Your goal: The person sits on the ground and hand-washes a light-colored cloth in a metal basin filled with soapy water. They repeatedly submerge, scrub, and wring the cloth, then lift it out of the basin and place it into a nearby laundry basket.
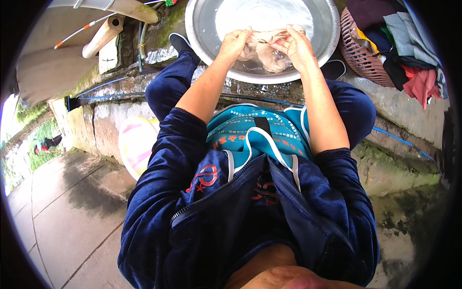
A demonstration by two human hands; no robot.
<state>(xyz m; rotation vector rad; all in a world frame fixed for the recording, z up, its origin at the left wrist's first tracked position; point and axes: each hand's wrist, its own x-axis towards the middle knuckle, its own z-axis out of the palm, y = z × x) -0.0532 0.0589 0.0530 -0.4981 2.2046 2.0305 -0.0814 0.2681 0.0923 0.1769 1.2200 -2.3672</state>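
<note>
A pale beige cloth [269,36] is stretched between my two hands above a wide metal basin [207,54]. My left hand [234,45] pinches one end between thumb and fingers. At the other end, my right hand [296,47] grips the fabric with its thumb on top. The lower part of the cloth hangs into the water [252,65] and looks wet and bunched. Bright glare whitens the far side of the water, so detail there is lost.
A pink slatted plastic basket [364,59] heaped with clothes [408,43] stands right of the basin. Beside my left leg is a pale rounded plastic object [137,144]. A pipe [104,34] and an orange-and-white rod [85,27] lie left. Blue hose [397,137] runs along the stone ledge.
</note>
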